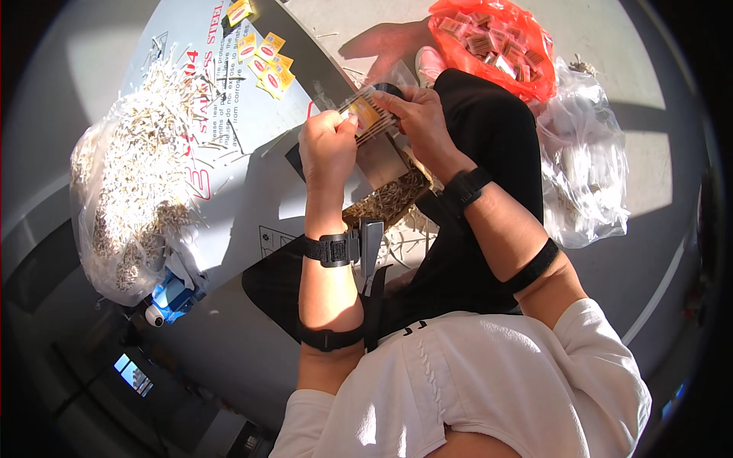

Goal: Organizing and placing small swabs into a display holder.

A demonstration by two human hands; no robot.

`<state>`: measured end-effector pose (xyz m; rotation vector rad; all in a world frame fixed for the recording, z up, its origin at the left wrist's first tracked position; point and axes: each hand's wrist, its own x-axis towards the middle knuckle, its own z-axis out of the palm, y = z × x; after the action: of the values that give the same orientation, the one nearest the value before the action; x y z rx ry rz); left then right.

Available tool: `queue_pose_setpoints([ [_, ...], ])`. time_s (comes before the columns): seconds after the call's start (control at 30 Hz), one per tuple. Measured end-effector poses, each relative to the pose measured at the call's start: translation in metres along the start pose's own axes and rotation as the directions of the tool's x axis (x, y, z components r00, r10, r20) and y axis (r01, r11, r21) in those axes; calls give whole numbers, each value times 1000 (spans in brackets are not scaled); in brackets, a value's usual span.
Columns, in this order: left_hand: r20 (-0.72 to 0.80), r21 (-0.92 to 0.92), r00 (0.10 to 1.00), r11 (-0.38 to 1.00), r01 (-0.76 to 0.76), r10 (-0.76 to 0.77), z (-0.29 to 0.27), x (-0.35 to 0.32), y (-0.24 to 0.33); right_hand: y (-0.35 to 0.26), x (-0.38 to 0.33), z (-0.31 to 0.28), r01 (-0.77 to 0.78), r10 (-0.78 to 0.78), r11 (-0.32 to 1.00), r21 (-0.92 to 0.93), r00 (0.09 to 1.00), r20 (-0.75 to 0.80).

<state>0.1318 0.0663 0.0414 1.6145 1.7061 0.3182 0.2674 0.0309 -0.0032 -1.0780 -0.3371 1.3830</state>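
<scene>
You wear a white short-sleeved cotton shirt (489, 382) and black trousers (489, 145). Black strapped wristbands (330, 249) circle both wrists. Black elastic bands (534, 266) sit below your elbows.

A single head-worn fisheye view looks steeply down, close over the person's lap and floor.
</scene>
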Motion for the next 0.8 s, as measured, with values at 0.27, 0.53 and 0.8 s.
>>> queue_pose_setpoints([
  [0.27,-131,152,989,987,-48,68,-1,-12,-7,-1,-2,1,4,-4,1000,-13,1000,-18],
  [0.53,-184,632,915,756,-169,359,34,-55,-41,-4,-4,3,-20,19,1000,-4,999,-30],
  [0.8,-159,592,931,786,-176,328,43,-55,-31,-2,-6,3,-3,-4,993,-114,998,-65],
])
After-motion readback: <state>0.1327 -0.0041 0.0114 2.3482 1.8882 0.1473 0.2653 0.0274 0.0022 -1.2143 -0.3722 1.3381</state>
